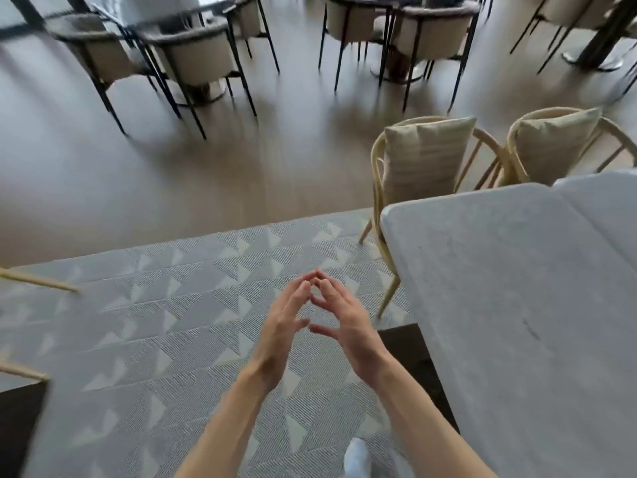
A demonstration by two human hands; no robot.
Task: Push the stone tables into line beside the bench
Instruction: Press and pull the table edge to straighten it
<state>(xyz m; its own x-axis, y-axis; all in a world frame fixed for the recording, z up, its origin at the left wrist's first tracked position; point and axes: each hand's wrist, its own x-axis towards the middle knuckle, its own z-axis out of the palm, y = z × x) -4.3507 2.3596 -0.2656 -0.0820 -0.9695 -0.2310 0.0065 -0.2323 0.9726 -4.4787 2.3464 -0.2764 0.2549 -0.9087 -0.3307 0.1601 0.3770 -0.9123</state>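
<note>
A pale grey stone table (510,305) fills the right side of the head view. A second stone table (606,205) adjoins it at the far right edge. My left hand (286,322) and my right hand (344,322) hover over the patterned rug, left of the table. Their fingertips touch each other, fingers spread, holding nothing. Neither hand touches the table. No bench is recognisable in view.
Two wooden chairs with beige cushions (427,160) (555,143) stand behind the tables. A grey patterned rug (155,322) covers the floor under me. Dark-legged chairs (193,56) and tables stand at the back. Wooden chair legs (38,281) poke in at left.
</note>
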